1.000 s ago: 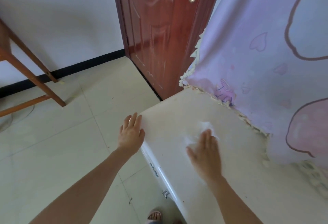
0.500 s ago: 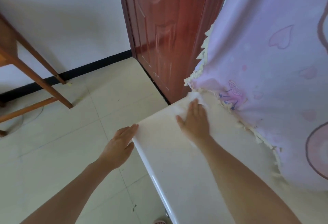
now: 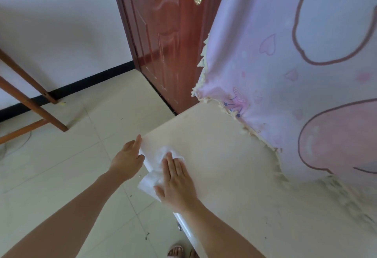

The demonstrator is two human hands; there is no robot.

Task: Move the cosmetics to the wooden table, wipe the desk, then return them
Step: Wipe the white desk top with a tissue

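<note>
The cream desk top [image 3: 234, 166] fills the lower right. A white tissue [image 3: 152, 178] lies at the desk's left edge and partly hangs over it. My right hand [image 3: 176, 180] presses flat on the tissue with straight fingers. My left hand [image 3: 128, 158] rests open against the desk's left edge near its corner, beside the tissue. No cosmetics are in view. Legs of the wooden table [image 3: 30, 102] show at the far left.
A pink and lilac cartoon-print cloth [image 3: 295, 74] with a fringed hem hangs over the back of the desk. A red-brown door [image 3: 163, 39] stands behind the desk corner. Pale floor tiles [image 3: 71, 155] spread to the left. A sandalled foot [image 3: 176, 251] shows at the bottom.
My right hand has drawn the tissue from the far corner by the cloth back to the desk's left edge. My left hand stays at that edge.
</note>
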